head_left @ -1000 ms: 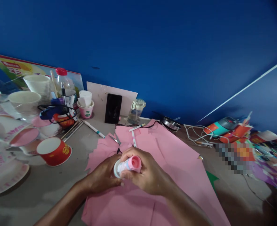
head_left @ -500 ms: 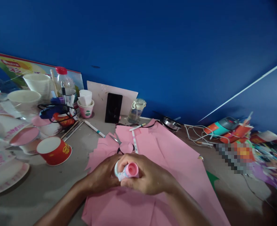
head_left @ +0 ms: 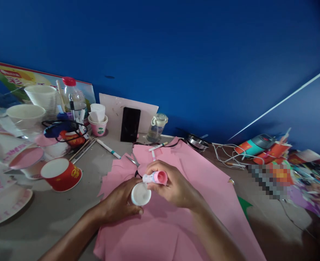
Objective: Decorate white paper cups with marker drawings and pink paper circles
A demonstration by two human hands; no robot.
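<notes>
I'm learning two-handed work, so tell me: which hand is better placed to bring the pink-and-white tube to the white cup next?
Probably the right hand: it grips the pink-and-white tube, close to the white cup. The left hand is busy holding the cup.

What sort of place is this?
Probably a craft table, perhaps in a classroom or workshop. Pink paper lies spread out, with scissors and a marker on it, and the right hand holds what looks like a glue stick.
</notes>
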